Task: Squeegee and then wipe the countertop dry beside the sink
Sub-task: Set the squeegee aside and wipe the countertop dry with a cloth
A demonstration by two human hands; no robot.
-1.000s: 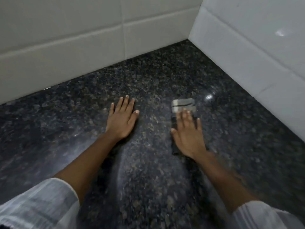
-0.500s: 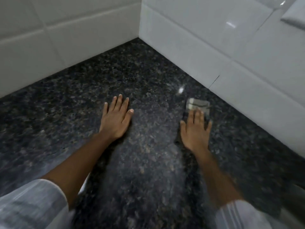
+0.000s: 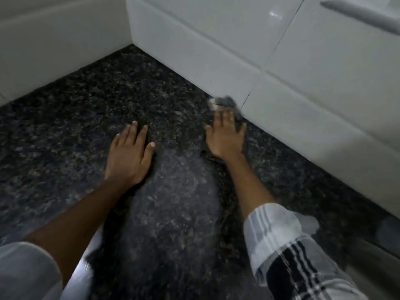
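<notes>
Granite counter (image 3: 75,118): your right hand (image 3: 226,137) presses the cloth (image 3: 225,102) flat (fingers straight) against the wall tile (image 3: 303,87); your left hand (image 3: 129,156) rests spread, farther from that tile.

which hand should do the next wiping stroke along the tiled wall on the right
The right hand, probably. It already presses the cloth flat with straight fingers, right beside the tiled wall. The left hand rests empty on the countertop, farther from that wall.
</notes>
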